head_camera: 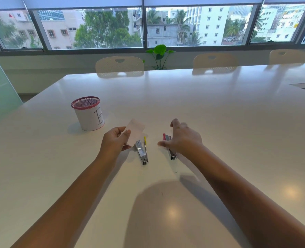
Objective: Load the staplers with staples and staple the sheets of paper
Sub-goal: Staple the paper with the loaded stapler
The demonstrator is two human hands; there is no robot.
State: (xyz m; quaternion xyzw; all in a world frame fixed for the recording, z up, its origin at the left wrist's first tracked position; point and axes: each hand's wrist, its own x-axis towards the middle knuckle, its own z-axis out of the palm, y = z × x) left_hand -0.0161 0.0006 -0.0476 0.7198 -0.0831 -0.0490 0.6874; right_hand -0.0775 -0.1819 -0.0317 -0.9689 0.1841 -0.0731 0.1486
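My left hand (115, 140) pinches a small paper (136, 130). My right hand (182, 138), fingers spread apart, sits over the pink stapler (167, 140).

A long white glossy table (219, 108) is set before a wide band of windows (108, 27), through which trees and pale apartment blocks are seen. Roller blinds (83, 1) are drawn partway down. Three cream perforated chairs (119, 66) are pushed in along the far edge — a green plant (159, 51) is placed between two. Ceiling lights are mirrored in the tabletop — soft daylight is cast throughout.
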